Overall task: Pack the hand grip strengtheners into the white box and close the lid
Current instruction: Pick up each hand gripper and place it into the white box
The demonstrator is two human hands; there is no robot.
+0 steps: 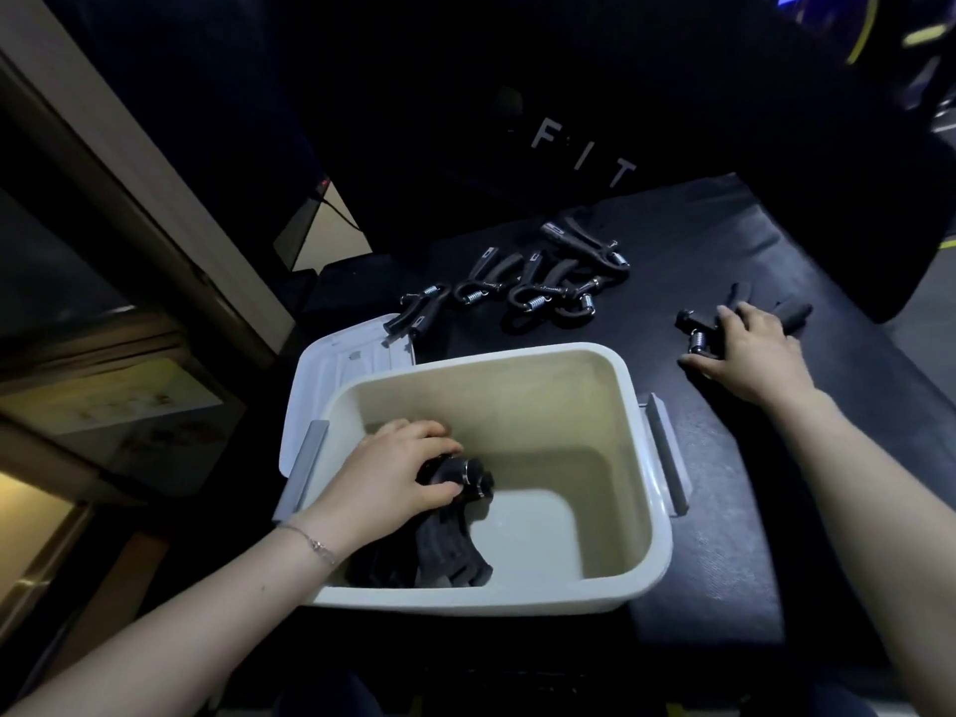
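1. The left hand reaches down into the white box, fingers curled round a black strengthener at its spring end; the handles point toward the near wall of the box, below the wrist.
2. A thin bracelet sits on the left wrist.
3. The white box stands open on the dark table, with grey latches on its left and right sides.
4. The lid lies behind the box at its far left corner, partly hidden by it.
5. The right hand lies to the right of the box, fingers spread flat over another strengthener lying on the table; its spring shows just left of the fingers.
6. Farther back, a pile of strengtheners lies on the table, one of them resting on the edge of the lid.
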